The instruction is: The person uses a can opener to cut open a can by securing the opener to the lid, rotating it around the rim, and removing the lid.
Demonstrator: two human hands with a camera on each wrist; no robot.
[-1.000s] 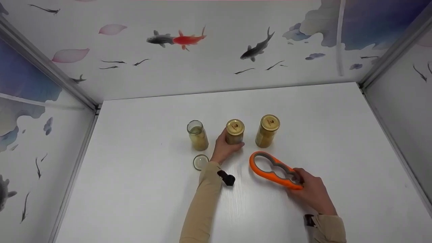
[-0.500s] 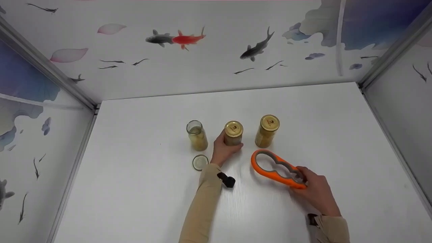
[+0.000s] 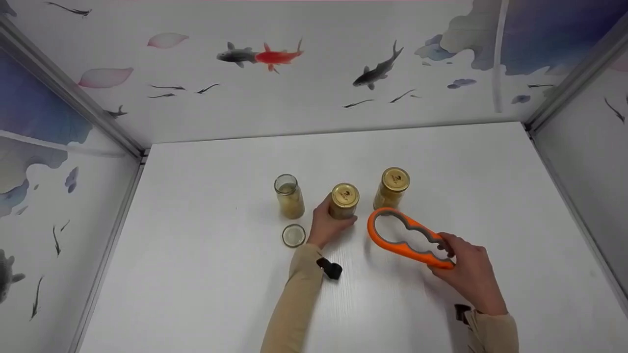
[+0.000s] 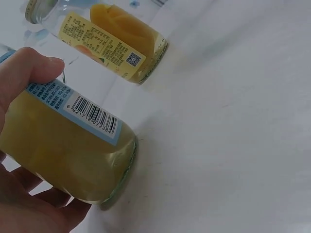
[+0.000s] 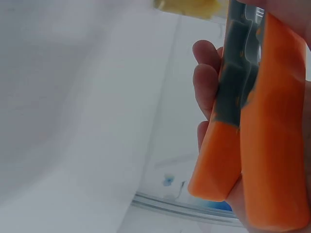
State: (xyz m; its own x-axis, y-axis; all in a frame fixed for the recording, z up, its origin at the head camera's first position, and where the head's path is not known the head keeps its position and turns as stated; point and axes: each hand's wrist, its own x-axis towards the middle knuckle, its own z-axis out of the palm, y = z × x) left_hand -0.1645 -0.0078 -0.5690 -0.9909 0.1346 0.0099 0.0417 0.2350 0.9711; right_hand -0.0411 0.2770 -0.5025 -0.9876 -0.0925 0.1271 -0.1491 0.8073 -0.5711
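Note:
In the head view my left hand grips the middle jar, which wears a gold lid. The left wrist view shows this glass jar of pale fruit with a blue barcode label, thumb and fingers around its side, its base close over the table. My right hand holds one end of an orange and grey jar opener. The opener's wide loop points toward the jars, in front of the right-hand one. Seen from the right wrist, fingers curl around the opener's two arms.
A second gold-lidded jar stands at the right; its yellow label shows in the left wrist view. To the left is a lidless jar with a loose lid lying in front. Patterned walls border the white table.
The middle jar has come slightly toward me in my left hand. My right hand has moved the opener a little forward and to the right, now overlapping the right jar's base.

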